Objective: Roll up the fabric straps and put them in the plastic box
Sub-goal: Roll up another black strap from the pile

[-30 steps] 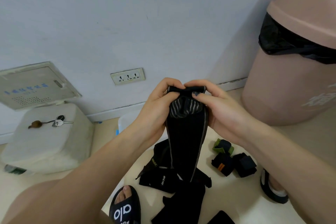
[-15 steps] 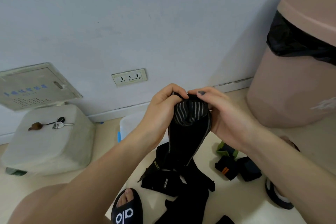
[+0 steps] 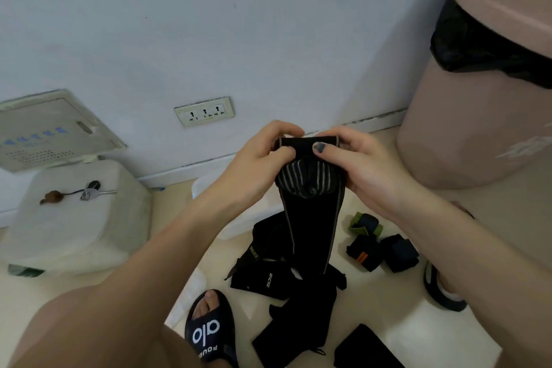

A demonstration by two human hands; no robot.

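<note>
A long black fabric strap point(image 3: 310, 227) with grey edging hangs from both hands. Its top end is wound into a small roll with a grey-striped face. My left hand point(image 3: 260, 164) grips the roll's left side and my right hand point(image 3: 361, 167) grips its right side, thumb on top. Below, loose black straps point(image 3: 277, 275) lie piled on the floor. Three rolled straps point(image 3: 376, 245) sit to the right, one with green trim. The clear plastic box point(image 3: 209, 188) stands on the floor behind my left forearm, mostly hidden.
A pink bin point(image 3: 478, 98) with a black liner stands at the right. A white stool point(image 3: 74, 218) with keys on it is at the left. My sandalled foot point(image 3: 209, 329) is at the bottom centre. A wall socket point(image 3: 204, 111) is above the skirting.
The hands have kept turning the strap's top end, so the roll looks a little thicker. The view has shifted slightly down and left.
</note>
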